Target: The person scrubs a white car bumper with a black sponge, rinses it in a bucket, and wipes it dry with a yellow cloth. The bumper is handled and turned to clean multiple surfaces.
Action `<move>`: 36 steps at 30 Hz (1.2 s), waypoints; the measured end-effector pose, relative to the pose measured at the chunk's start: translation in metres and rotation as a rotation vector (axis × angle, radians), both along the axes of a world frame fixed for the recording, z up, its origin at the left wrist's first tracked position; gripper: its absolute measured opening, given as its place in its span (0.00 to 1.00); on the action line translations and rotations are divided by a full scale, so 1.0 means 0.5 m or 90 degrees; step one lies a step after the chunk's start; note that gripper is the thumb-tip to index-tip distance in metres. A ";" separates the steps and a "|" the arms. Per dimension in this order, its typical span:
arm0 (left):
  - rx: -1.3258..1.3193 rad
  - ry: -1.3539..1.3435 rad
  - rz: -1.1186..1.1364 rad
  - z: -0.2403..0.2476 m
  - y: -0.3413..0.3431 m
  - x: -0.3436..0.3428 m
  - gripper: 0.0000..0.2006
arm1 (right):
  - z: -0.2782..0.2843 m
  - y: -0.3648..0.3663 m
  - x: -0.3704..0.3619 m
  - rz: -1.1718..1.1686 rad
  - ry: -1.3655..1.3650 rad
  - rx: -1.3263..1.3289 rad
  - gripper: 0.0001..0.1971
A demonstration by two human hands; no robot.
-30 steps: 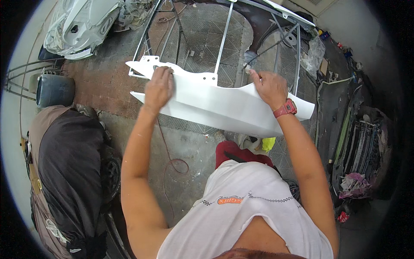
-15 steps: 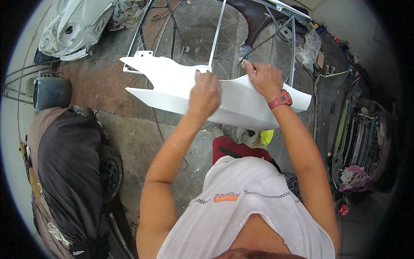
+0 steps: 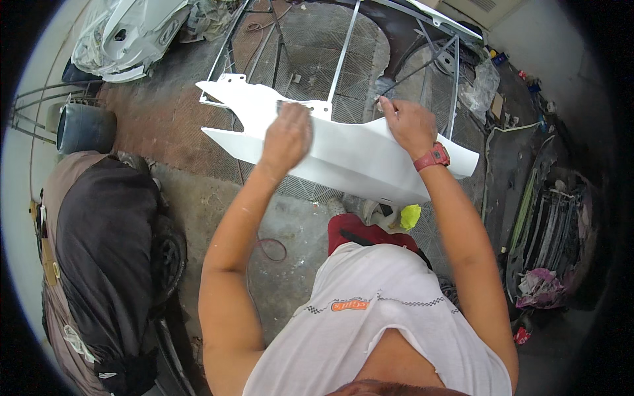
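The grip of the left hand (image 3: 288, 135) presses on the white panel (image 3: 356, 152); the right hand (image 3: 413, 127) lies at its upper edge; I cannot tell how closed either is. A metal frame (image 3: 343, 56) underlies it. Rubbing seems underway; another stroke calls for even pressure.

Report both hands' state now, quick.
Left hand: curled on the white panel, blurred; whether it grips anything, cannot tell.
Right hand: closed over the panel's far edge, holding it.
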State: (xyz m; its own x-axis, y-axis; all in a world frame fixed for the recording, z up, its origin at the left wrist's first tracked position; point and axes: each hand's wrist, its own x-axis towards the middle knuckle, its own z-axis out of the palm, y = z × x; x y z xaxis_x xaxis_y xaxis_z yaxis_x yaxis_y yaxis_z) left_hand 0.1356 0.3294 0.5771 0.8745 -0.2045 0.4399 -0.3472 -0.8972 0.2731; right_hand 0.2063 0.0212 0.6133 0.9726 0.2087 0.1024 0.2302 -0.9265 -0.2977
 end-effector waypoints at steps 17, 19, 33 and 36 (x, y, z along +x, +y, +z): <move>-0.204 -0.033 0.283 -0.084 0.029 0.026 0.29 | 0.000 -0.005 0.000 -0.006 0.013 -0.021 0.31; -0.139 -0.082 0.216 -0.107 -0.058 -0.011 0.33 | 0.001 -0.003 -0.001 0.000 -0.003 -0.026 0.31; -0.209 -0.093 0.473 -0.139 0.078 0.104 0.39 | 0.001 0.000 -0.005 -0.003 0.000 -0.064 0.31; -0.155 0.047 0.355 -0.153 -0.257 -0.043 0.43 | 0.000 0.000 -0.008 0.002 -0.004 -0.050 0.31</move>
State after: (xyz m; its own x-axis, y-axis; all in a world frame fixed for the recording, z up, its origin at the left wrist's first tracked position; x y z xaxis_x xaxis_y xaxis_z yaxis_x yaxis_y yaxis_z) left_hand 0.1141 0.2012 0.5005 0.8504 0.3920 0.3509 0.1844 -0.8468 0.4990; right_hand 0.2022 0.0211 0.6134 0.9713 0.2191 0.0921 0.2346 -0.9461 -0.2233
